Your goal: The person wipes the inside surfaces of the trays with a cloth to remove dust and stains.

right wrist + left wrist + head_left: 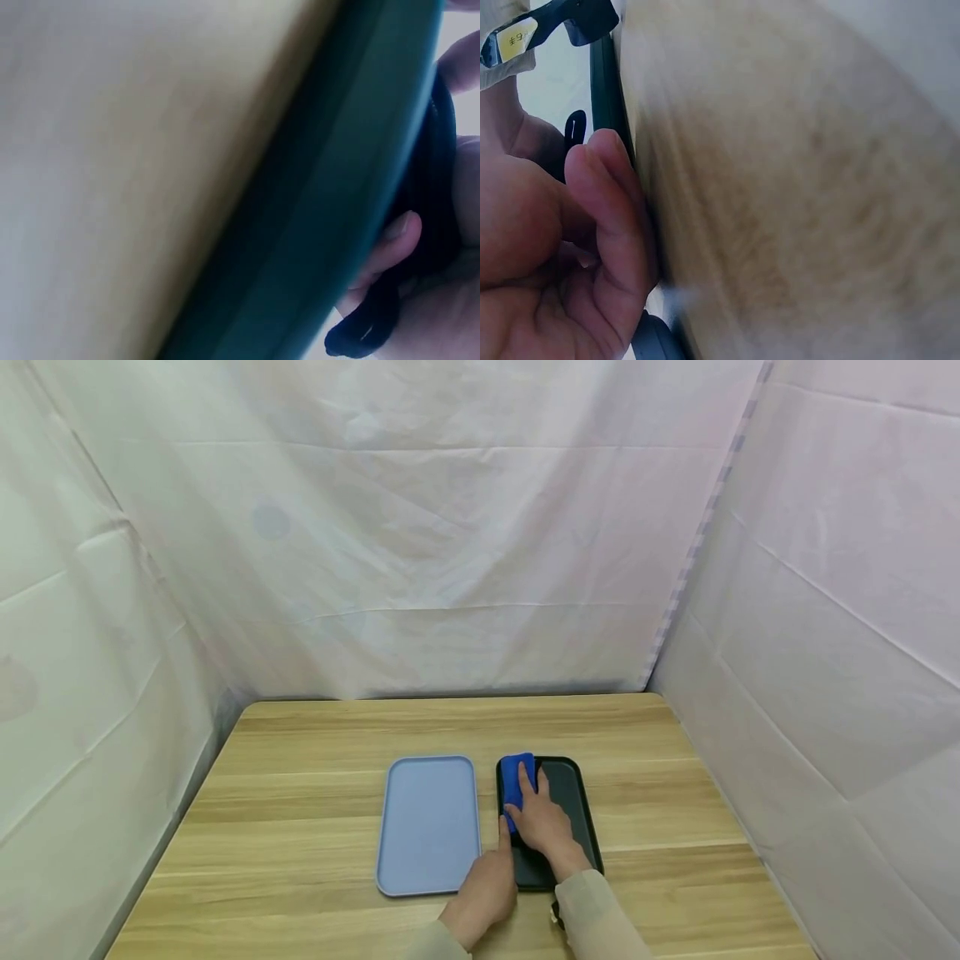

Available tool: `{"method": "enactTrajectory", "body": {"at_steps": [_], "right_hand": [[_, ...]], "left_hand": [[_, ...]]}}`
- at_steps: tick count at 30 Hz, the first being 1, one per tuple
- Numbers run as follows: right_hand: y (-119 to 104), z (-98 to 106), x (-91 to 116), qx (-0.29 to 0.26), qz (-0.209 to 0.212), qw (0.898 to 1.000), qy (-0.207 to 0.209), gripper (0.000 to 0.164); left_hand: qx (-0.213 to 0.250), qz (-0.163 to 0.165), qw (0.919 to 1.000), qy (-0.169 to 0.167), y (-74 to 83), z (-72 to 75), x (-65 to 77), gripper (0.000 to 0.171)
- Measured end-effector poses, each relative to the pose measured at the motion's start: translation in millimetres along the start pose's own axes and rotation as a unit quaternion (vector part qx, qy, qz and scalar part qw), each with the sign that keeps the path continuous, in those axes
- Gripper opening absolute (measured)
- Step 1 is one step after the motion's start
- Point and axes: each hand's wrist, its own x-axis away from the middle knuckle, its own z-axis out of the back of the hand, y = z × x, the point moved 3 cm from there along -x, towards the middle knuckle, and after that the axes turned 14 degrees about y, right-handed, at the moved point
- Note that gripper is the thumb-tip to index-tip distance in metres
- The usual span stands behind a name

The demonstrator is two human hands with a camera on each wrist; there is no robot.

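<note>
A beige sleeve [602, 914] is showing nearest; the right hand [542, 820], fingers spread, is pressing a blue cloth [512, 783] onto a dark green tray [566, 787] — the left hand [490, 883], index straight, is touching its rim, pinch unclear.

A flat rectangular tabletop of pale yellow-brown wood grain [285, 827] carried the things. Its far corners were rounded, and its darker streaks ran from side to side. Directly on it lay a light blue rectangular tray with rounded corners and a low raised rim [429, 827]. Just beside this, on the right, lay a dark green rectangular tray of like form [566, 785]. Both rested flat, roughly level with each other, their long sides pointing away; a strip of wood showed between them.
</note>
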Motion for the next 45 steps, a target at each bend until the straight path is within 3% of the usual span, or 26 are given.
{"method": "enactTrajectory", "body": {"at_steps": [13, 34, 45], "right_hand": [[3, 3, 6, 0.021, 0.042, 0.999, -0.009, 0.067], [0, 9, 34, 0.033, 0.043, 0.999, -0.006, 0.067], [0, 10, 42, 0.035, 0.054, 0.998, -0.002, 0.066]], "left_hand": [[0.016, 0.006, 0.9998, -0.009, 1.4, 1.5, 1.4, 0.084], [0.019, 0.014, 0.9997, 0.0, 0.2, 3.4, -0.8, 0.088], [0.014, -0.003, 0.9999, 0.01, 0.2, 3.7, 0.3, 0.086]]}}
